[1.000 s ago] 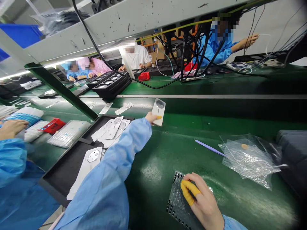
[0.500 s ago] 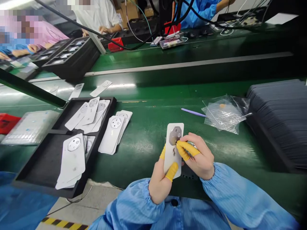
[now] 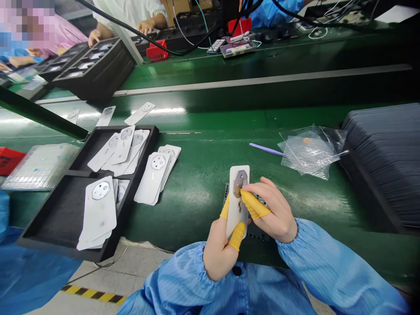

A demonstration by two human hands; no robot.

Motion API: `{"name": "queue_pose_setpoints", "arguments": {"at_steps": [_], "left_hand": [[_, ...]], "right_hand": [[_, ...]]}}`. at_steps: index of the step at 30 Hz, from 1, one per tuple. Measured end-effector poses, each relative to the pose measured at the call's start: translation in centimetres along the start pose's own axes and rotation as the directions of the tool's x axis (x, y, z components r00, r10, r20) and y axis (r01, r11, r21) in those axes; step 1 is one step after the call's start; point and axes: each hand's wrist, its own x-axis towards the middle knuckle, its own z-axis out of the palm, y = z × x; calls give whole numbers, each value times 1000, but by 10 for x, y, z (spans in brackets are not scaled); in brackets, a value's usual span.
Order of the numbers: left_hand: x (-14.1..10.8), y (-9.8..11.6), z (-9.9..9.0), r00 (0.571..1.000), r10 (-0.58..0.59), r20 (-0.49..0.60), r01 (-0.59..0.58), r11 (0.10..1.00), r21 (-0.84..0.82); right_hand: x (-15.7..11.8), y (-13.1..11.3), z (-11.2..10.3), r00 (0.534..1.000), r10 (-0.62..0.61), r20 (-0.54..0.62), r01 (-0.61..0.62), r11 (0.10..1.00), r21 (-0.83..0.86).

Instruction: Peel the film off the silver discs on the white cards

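Note:
My left hand [image 3: 219,256], with yellow finger cots, grips a white phone back cover [image 3: 234,216] by its long edges and holds it tilted above the green bench. The cover has a grey eight-sided camera area [image 3: 240,183] and small dark marks below it. At the lower right of that area, my right hand [image 3: 275,214] pinches with its thumb and forefinger, also in yellow cots. Whatever lies between those fingertips is too small to make out. A dark perforated piece [image 3: 257,232] is partly hidden under my hands. To the left lies a small stack of similar covers [image 3: 152,179].
A black divided tray [image 3: 49,218] at left holds several white covers [image 3: 98,208]. Purple tweezers [image 3: 266,149] lie near clear plastic film [image 3: 308,153]. A black bin of dark sheets [image 3: 387,162] stands at right. Co-workers sit across the bench; cables [image 3: 183,54] hang overhead.
The cover is turned a little more edge-on to me. My right fingers remain at its camera area. The whole view has shifted slightly; a co-worker's hand has moved onto the far black trays.

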Motion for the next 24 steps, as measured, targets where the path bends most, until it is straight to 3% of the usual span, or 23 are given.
{"name": "queue_pose_setpoints", "arguments": {"at_steps": [3, 7, 9, 15, 24], "left_hand": [[1, -2, -2, 997, -28, -73, 27, 999, -19], [2, -5, -5, 991, -24, -129, 16, 998, -60], [3, -6, -6, 992, -21, -123, 11, 997, -78], [4, 0, -5, 997, -30, -77, 17, 988, -156], [2, -6, -6, 999, -13, -48, 6, 991, -136]], "right_hand": [[5, -3, -1, 990, -43, 134, 53, 996, -69], [3, -7, 2, 964, 38, 265, -22, 998, -63], [1, -7, 5, 965, 76, 252, -66, 997, -49], [-3, -7, 7, 989, 131, 67, -136, 988, 75], [-1, -6, 4, 991, 121, 55, -122, 992, 23]]}}
